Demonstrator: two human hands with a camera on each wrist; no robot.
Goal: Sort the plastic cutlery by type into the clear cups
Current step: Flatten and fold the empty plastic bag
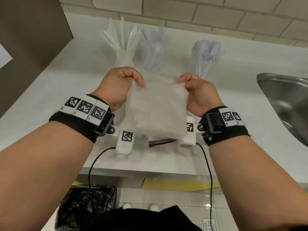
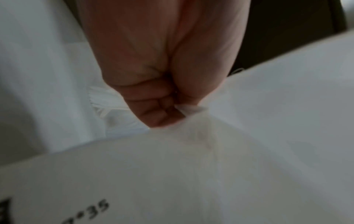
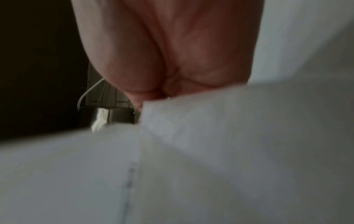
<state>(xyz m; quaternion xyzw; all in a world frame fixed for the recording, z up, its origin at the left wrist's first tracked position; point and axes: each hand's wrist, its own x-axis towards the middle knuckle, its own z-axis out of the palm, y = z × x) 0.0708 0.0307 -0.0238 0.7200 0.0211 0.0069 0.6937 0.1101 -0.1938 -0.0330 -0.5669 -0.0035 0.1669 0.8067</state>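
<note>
A translucent plastic bag (image 1: pixel 155 112) hangs above the white counter (image 1: pixel 66 90), held up by both hands. My left hand (image 1: pixel 121 84) pinches its upper left corner, and my right hand (image 1: pixel 195 85) pinches its upper right corner. In the left wrist view the curled left hand (image 2: pixel 162 109) grips a pinch of the bag (image 2: pixel 191 166). The right wrist view shows the right hand (image 3: pixel 162 84) behind the bag's edge (image 3: pixel 210 121). Behind the bag stand three clear cups: knives (image 1: pixel 123 45) at left, forks (image 1: pixel 155 47) in the middle, spoons (image 1: pixel 206 52) at right.
A steel sink (image 1: pixel 286 104) lies at the right of the counter. A tiled wall (image 1: pixel 200 15) runs behind the cups. Below the counter's front edge stands a bin with a black liner (image 1: pixel 83 205). Cables hang from both wrist cameras.
</note>
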